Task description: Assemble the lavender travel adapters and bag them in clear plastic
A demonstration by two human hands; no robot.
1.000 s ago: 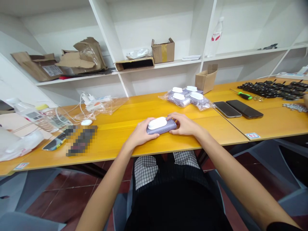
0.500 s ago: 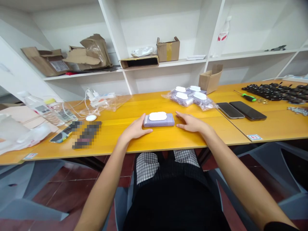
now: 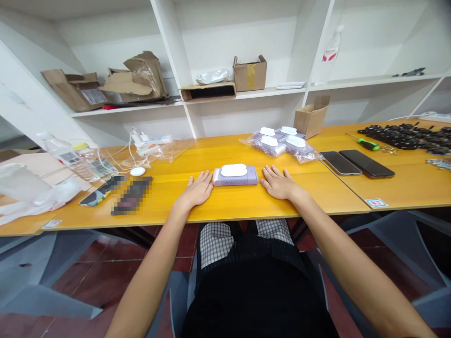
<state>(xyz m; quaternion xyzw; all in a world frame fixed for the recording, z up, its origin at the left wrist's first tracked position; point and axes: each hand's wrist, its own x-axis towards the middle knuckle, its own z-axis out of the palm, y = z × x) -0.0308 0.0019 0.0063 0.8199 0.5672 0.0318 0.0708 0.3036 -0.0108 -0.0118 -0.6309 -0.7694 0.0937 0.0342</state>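
Between my hands, a purple box-shaped device (image 3: 239, 180) with a row of small vent holes lies on the yellow wooden table (image 3: 225, 202). A white oval piece (image 3: 234, 170) sits on its top. My left hand (image 3: 198, 190) rests flat just left of the device, its fingers stretched out and holding nothing. On the other side my right hand (image 3: 278, 182) lies palm down, fingers spread, a small gap away from the device. Behind them, several similar purple devices (image 3: 273, 149) with white oval pieces are grouped on clear plastic wrap.
Two dark phones (image 3: 366, 163) lie to the right, near a green-handled screwdriver (image 3: 368, 144) and many black parts (image 3: 405, 135). At left are a power strip (image 3: 155, 144), a white round puck (image 3: 137, 171) and a plastic bottle (image 3: 58, 148). A small cardboard box (image 3: 312, 119) stands behind.
My left hand has let go of the purple device's left end and lies flat beside it. My right hand has flattened onto the table. The view has shifted slightly.
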